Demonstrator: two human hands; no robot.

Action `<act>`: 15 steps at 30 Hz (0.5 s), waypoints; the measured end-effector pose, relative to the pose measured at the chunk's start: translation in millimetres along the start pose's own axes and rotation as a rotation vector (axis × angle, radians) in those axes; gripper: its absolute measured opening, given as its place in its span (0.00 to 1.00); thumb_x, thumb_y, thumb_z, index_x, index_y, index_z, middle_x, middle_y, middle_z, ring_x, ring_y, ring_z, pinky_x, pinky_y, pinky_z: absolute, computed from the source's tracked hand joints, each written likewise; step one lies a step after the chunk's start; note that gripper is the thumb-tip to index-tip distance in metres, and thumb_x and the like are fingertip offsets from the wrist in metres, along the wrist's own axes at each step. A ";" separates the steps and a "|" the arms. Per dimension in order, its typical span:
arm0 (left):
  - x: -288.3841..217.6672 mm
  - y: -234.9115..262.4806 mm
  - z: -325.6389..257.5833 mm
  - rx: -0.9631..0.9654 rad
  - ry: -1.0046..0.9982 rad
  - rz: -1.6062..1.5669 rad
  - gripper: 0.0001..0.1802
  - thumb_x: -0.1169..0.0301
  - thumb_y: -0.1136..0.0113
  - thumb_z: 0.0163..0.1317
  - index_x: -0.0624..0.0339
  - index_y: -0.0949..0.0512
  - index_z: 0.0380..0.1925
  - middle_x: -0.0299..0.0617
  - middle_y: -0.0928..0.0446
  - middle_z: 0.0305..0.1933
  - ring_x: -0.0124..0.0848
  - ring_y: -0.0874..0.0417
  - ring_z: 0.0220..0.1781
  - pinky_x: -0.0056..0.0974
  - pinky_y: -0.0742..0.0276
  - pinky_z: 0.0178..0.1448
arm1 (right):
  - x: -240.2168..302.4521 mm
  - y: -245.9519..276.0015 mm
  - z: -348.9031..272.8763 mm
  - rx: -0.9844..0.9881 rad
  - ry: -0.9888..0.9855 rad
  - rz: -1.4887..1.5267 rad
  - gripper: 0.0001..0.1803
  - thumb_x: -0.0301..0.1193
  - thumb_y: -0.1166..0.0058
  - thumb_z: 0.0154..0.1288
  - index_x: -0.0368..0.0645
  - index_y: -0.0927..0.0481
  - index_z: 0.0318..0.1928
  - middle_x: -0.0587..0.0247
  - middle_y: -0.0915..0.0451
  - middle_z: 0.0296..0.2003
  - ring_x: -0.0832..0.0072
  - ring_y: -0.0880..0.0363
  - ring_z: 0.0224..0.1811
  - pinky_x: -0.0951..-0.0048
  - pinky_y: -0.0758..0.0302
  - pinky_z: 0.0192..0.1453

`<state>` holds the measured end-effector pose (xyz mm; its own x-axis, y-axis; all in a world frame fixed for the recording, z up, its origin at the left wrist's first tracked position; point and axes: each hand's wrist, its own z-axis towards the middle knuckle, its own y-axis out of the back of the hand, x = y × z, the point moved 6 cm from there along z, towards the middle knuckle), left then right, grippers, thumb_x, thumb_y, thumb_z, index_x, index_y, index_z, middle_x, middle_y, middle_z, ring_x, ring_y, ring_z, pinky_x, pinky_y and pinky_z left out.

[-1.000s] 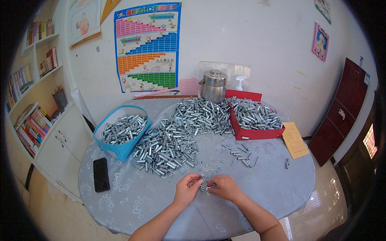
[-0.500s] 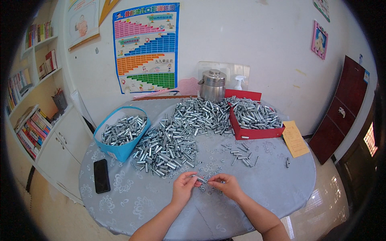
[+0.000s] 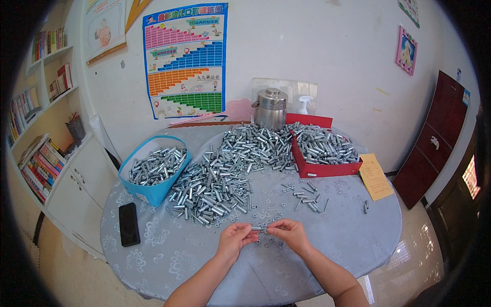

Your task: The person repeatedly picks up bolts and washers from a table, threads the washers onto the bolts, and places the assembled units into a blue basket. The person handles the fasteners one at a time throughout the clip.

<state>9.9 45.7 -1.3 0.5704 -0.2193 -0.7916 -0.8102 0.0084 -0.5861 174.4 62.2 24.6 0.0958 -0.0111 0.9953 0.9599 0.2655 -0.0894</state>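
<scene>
My left hand [image 3: 235,240] pinches a silvery expansion bolt [image 3: 257,228] between thumb and fingers, holding it roughly level just above the table. At the bolt's right end, the thumb and fingertips of my right hand [image 3: 289,234] are closed; any small nut or washer between them is too small to make out. Loose nuts and washers [image 3: 259,242] lie under and around both hands. Beyond them spreads a large heap of metal expansion bolts [image 3: 215,192]. A few separate bolts [image 3: 309,199] are scattered to the right of the heap.
On the left stand a blue box [image 3: 148,194] full of bolts and a black phone [image 3: 129,224]. A red box [image 3: 327,170] of bolts, a steel pot [image 3: 271,110] and a spray bottle [image 3: 304,105] are at the back. Yellow paper [image 3: 376,177] lies near the right edge.
The bolt has turned from slanting to nearly level. My right hand has shifted slightly up and right, with its fingertips still at the bolt's end.
</scene>
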 end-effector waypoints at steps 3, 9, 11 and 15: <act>3.1 -1.2 -0.1 0.018 0.044 -0.028 0.08 0.72 0.46 0.60 0.66 0.29 0.36 0.52 0.23 0.37 0.34 0.19 0.33 0.37 0.20 0.41 | -1.3 0.9 0.7 -0.012 0.007 0.038 0.08 0.23 0.42 0.55 0.35 0.21 0.36 0.65 0.21 0.33 0.83 0.25 0.35 0.83 0.29 0.41; 10.9 -0.9 -0.1 0.043 0.128 -0.123 0.08 0.72 0.46 0.60 0.67 0.29 0.36 0.55 0.23 0.40 0.34 0.20 0.36 0.37 0.21 0.43 | 19.1 -1.4 -4.3 -0.070 0.216 -0.220 0.07 0.23 0.42 0.53 0.37 0.20 0.35 0.64 0.21 0.33 0.80 0.25 0.35 0.80 0.28 0.40; 11.9 -1.0 -0.3 0.041 0.142 -0.149 0.08 0.72 0.46 0.60 0.67 0.29 0.36 0.56 0.24 0.40 0.35 0.20 0.37 0.37 0.21 0.44 | 34.1 -5.6 -8.3 -0.073 0.369 -0.456 0.07 0.23 0.42 0.53 0.39 0.19 0.35 0.63 0.21 0.33 0.78 0.24 0.35 0.79 0.28 0.39; 14.2 -0.2 -0.8 0.023 0.146 -0.154 0.09 0.72 0.46 0.59 0.68 0.28 0.37 0.56 0.24 0.41 0.34 0.20 0.37 0.36 0.21 0.44 | 37.5 -11.2 -10.9 -0.067 0.419 -0.455 0.08 0.23 0.42 0.53 0.39 0.19 0.36 0.60 0.22 0.33 0.76 0.24 0.34 0.78 0.27 0.39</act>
<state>18.0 41.8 -12.3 0.6605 -0.3583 -0.6599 -0.7107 -0.0146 -0.7034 170.1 48.3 62.5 -0.2448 -0.4901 0.8366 0.9419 0.0844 0.3251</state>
